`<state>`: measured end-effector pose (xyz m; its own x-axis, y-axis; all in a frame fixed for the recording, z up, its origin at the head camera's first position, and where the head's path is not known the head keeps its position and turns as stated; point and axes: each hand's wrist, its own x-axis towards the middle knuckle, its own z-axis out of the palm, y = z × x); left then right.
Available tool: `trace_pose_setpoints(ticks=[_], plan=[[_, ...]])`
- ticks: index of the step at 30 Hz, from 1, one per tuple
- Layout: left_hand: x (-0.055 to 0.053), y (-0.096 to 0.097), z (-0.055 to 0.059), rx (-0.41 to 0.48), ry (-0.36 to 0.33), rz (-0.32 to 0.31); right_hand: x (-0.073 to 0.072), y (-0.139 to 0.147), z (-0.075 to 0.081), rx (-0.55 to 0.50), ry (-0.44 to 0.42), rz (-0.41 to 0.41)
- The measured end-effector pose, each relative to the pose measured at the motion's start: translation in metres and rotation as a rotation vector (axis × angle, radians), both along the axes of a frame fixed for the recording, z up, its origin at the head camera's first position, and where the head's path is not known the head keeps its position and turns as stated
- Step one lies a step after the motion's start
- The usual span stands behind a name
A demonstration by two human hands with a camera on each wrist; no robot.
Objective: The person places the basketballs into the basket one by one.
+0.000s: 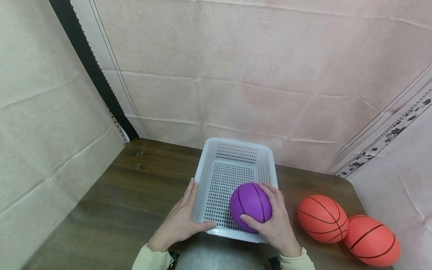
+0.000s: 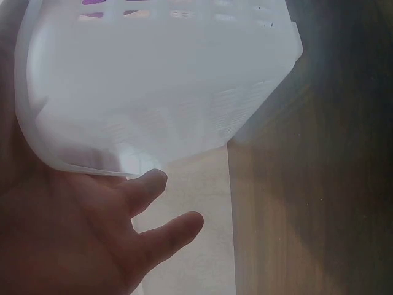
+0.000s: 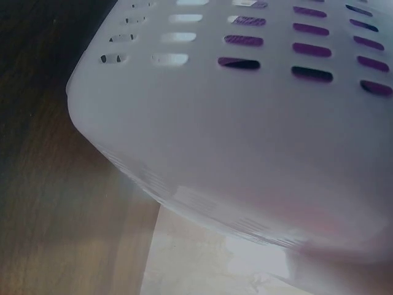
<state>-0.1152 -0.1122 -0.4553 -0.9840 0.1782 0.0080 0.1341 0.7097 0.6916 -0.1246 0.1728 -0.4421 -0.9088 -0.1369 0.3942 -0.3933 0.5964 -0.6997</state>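
A white perforated plastic basket (image 1: 233, 165) stands at the middle of the table. Inside its front right part is a purple basketball (image 1: 248, 202) with black seams. My right hand (image 1: 278, 221) holds this ball, thumb on the near side and fingers over the right side. My left hand (image 1: 183, 217) rests against the basket's near left corner, fingers straight along the outer wall and thumb at the front rim. In the left wrist view two of its fingers (image 2: 175, 236) spread beside the basket wall (image 2: 153, 67). The right wrist view shows purple through the basket's slots (image 3: 311, 49); that hand is hidden there.
Two orange basketballs (image 1: 323, 218) with black seams sit side by side to the right of the basket, one at the table's right edge. The dark wooden table (image 1: 135, 202) meets pale cloth walls (image 1: 236, 75) at the back and sides.
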Motion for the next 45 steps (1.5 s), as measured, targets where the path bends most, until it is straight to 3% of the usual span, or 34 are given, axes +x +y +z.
trace_pose_setpoints(ticks=[8, 29, 35, 45], plan=[[0.001, 0.000, 0.000, -0.004, -0.009, -0.003, 0.001, -0.002, 0.000, 0.012, -0.026, -0.009], [0.000, 0.000, 0.001, 0.015, -0.020, 0.003, -0.002, -0.003, -0.001, 0.104, 0.006, -0.023], [0.001, -0.001, 0.002, 0.008, -0.008, -0.015, -0.003, 0.006, 0.008, 0.049, 0.087, -0.011], [0.000, -0.001, 0.001, 0.002, -0.006, -0.020, -0.002, 0.026, 0.019, -0.043, 0.119, -0.083]])
